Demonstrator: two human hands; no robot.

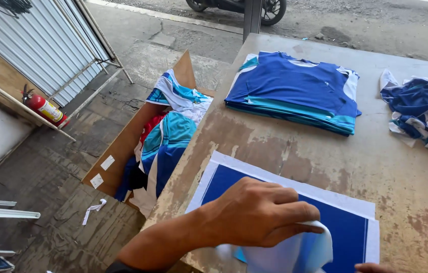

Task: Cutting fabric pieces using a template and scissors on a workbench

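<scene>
open-air workshop by a street
cracked concrete floor point(123, 91), corrugated metal wall point(37, 45), worn wooden table point(325, 162), daylight.

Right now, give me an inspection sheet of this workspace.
Surface: worn wooden table, paint patchy.
Job's things: blue garment with white edges lying flat; its light-blue fold pinched up.
Clutter: folded stack of blue shirts; loose heap of shirts at the table's far right.
Hands: left hand grips the fold; right hand barely in view.
Cables: nothing seen.
Surroundings: cardboard box of shirts, fire extinguisher, motorbike wheel.
</scene>
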